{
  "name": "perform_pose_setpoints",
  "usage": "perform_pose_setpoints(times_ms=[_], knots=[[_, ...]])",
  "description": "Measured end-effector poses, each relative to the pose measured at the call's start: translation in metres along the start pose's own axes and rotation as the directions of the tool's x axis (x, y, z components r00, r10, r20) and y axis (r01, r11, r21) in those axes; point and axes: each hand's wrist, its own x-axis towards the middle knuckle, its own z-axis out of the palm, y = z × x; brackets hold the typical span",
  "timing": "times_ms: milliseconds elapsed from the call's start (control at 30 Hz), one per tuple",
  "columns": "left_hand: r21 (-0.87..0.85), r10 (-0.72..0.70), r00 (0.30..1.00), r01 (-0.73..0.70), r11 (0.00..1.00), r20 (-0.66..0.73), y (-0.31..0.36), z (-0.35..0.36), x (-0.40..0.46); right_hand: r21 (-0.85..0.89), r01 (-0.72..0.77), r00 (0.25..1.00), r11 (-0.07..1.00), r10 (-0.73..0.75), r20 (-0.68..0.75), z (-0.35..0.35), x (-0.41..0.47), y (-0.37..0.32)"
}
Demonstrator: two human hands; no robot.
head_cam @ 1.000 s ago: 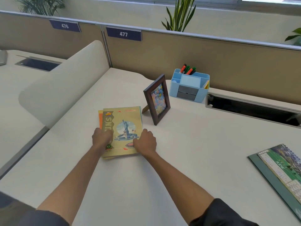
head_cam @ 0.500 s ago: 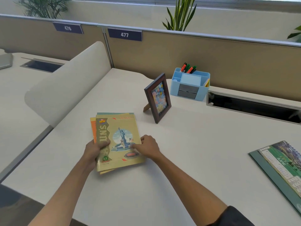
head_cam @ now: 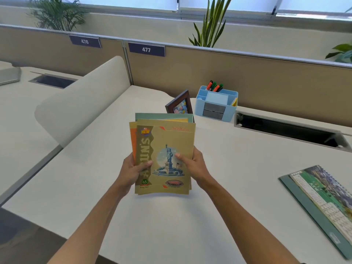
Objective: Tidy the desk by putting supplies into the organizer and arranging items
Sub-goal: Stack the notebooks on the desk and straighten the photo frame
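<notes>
Hands (head_cam: 133, 170) grip notebooks (head_cam: 165, 155), hiding frame (head_cam: 180, 105).

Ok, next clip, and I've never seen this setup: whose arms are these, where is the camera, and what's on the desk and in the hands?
No machine here: a person wears a wide-angle camera on the head, looking forward and down, so the bare arms are theirs. The left hand and right hand grip a stack of notebooks by its sides, raised off the white desk; the top cover shows the Statue of Liberty. Behind it stands a dark picture frame, partly hidden. Beside that sits a blue organizer holding markers. At the right lies a June calendar on a green folder.
</notes>
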Motion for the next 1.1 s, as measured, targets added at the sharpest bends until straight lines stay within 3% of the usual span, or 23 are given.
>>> perform_pose_setpoints(times_ms=[333,733,1100], knots=[[0.027,0.099,0.992,-0.101,0.994,0.083,0.012,0.079,0.018,-0.118,0.180,0.964,0.976,-0.199,-0.177,-0.059,-0.028,-0.010],[-0.014,0.124,0.985,-0.124,0.992,0.116,0.005,0.116,0.001,-0.126,0.214,0.925,0.969,-0.243,-0.293,-0.087,-0.054,-0.006],[-0.021,0.136,0.981,-0.134,0.991,0.135,-0.005,0.122,-0.008,-0.129,0.202,0.936,0.971,-0.230,-0.267,-0.087,-0.056,0.008]])
